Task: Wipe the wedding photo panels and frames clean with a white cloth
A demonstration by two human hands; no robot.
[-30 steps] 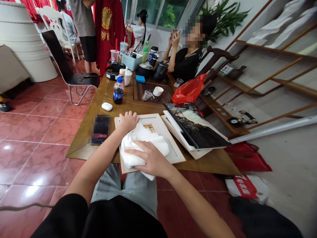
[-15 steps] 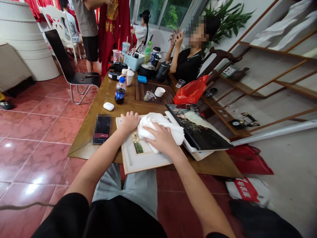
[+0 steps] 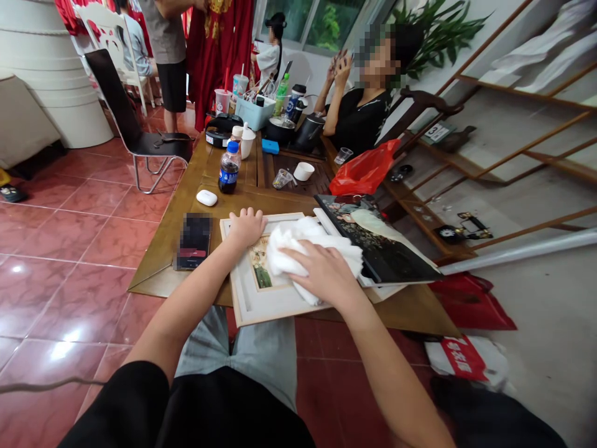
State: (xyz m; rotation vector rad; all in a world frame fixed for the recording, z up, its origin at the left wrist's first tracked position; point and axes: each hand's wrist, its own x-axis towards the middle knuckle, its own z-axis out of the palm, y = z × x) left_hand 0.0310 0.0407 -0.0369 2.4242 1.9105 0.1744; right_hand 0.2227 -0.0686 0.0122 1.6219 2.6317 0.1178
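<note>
A framed picture [image 3: 252,303] with a pale wooden frame and white border lies flat at the table's near edge. My left hand [image 3: 249,228] rests on its upper left part, fingers stretched out. My right hand [image 3: 324,272] is closed over a bunched white cloth [image 3: 289,239], pressing it on the picture's right side. The cloth and hand hide much of the picture inside. Right beside it, a dark picture panel [image 3: 373,242] with flowers lies tilted on other boards, and the cloth reaches its left edge.
On the wooden table [image 3: 158,274] are a phone [image 3: 194,241], a white earbud case [image 3: 206,198], a cola bottle [image 3: 228,168] and a red plastic bag [image 3: 364,169]. Across it sits a person in black [image 3: 361,115]. A wooden shelf [image 3: 489,162] stands at right, a black chair [image 3: 158,146] at left.
My right hand has slid the white cloth to the right, uncovering more of the picture's middle. My left hand stays in nearly the same place on the frame.
</note>
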